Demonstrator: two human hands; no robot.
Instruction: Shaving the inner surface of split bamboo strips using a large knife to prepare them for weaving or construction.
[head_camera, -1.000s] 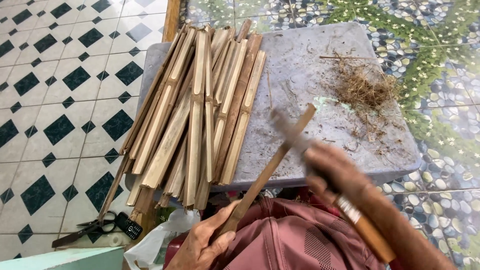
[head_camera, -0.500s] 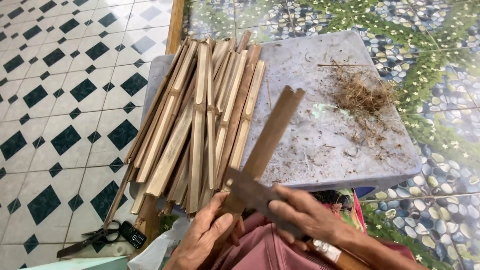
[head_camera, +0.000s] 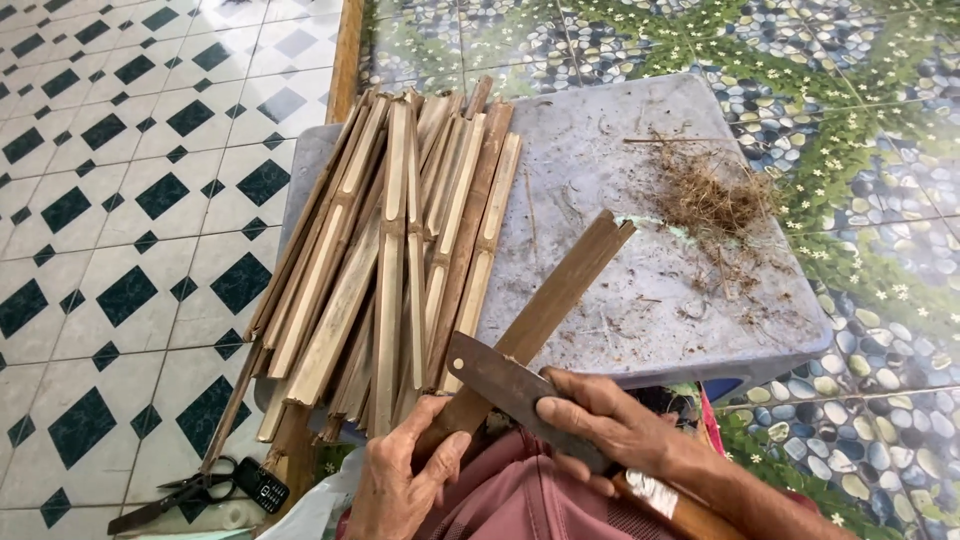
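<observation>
Left hand (head_camera: 405, 480), fingers curled, grips the strip (head_camera: 540, 315) at lower centre. Right hand (head_camera: 610, 425), fingers wrapped, presses the blade (head_camera: 490, 378) across it, apparently touching. Bamboo pile (head_camera: 400, 250) lies on the slab (head_camera: 640, 290).

bamboo strips (head_camera: 400, 250) piled on slab (head_camera: 620, 300) left half; fibre heap (head_camera: 710, 195) right; scissors (head_camera: 170, 497) on floor, lower left.

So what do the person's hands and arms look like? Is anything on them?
Both hands are bare: no gloves, rings or watch show. The left hand and right hand have wrinkled, veined backs and short nails. The forearms show no sleeves. Pinkish-red cloth covers the lap below them.
</observation>
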